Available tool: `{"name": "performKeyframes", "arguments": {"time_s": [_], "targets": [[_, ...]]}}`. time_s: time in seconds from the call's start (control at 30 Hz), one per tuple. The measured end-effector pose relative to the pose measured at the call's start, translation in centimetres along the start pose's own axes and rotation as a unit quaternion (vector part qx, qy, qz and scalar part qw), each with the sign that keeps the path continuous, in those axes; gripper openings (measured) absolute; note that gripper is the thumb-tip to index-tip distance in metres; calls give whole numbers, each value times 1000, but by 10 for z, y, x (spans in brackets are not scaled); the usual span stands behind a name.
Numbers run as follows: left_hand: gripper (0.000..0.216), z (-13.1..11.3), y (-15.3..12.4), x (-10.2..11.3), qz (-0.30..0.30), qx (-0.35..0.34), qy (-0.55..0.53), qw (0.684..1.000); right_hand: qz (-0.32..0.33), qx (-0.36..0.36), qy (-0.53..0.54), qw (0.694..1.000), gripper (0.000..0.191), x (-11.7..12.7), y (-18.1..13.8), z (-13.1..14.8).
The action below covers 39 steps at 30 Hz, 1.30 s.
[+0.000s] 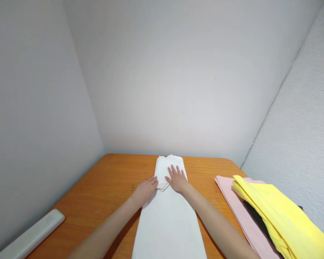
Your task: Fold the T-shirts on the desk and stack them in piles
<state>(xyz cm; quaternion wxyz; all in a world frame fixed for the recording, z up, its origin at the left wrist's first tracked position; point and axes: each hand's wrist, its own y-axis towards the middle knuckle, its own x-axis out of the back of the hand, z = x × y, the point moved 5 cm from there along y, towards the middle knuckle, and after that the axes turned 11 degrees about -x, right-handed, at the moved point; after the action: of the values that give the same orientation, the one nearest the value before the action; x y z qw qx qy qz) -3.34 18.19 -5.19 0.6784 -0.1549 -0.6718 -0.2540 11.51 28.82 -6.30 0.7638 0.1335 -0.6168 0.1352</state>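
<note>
A long white folded cloth [169, 225] runs up the table away from me, narrow at its far end. At that end a layer is turned back over it as a flap [162, 165]. My right hand [177, 178] lies flat on the flap's right part with fingers spread. At the flap's left edge rests my left hand [147, 189], its fingers stretched out and touching the cloth near the flap's lower corner. The cloth's near end runs out of view at the bottom.
The wooden table [108, 187] meets walls at the back and left. On the right lie a folded yellow cloth [280, 212], a pink cloth [232, 201] and something black between them. A long white object with a rounded end [43, 228] sits at the left edge.
</note>
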Motion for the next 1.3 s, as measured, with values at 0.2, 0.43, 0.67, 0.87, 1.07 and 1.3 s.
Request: {"name": "performKeyframes", "arguments": {"time_s": [0.2, 0.43, 0.67, 0.87, 1.07, 1.3], "targets": [[53, 0, -2, -3, 9, 44, 16, 999, -24, 27, -39, 999, 63, -17, 14, 1], [58, -6, -24, 18, -24, 28, -16, 999, -84, 52, -46, 994, 65, 14, -22, 9], [62, -51, -70, 10, 40, -27, -110, 993, 10, 110, -13, 994, 75, -1, -137, -8], [62, -64, -78, 17, 43, -10, -88, 995, 10, 133, -10, 991, 65, 6, -171, -21], [53, -114, -124, 50, 12, -59, -123, 991, 34, 180, 11, 983, 59, 29, -238, -26], [98, -176, -188, 38, 29, -65, -85, 994, 35, 247, 11, 968, 91, 33, -335, -46]]}}
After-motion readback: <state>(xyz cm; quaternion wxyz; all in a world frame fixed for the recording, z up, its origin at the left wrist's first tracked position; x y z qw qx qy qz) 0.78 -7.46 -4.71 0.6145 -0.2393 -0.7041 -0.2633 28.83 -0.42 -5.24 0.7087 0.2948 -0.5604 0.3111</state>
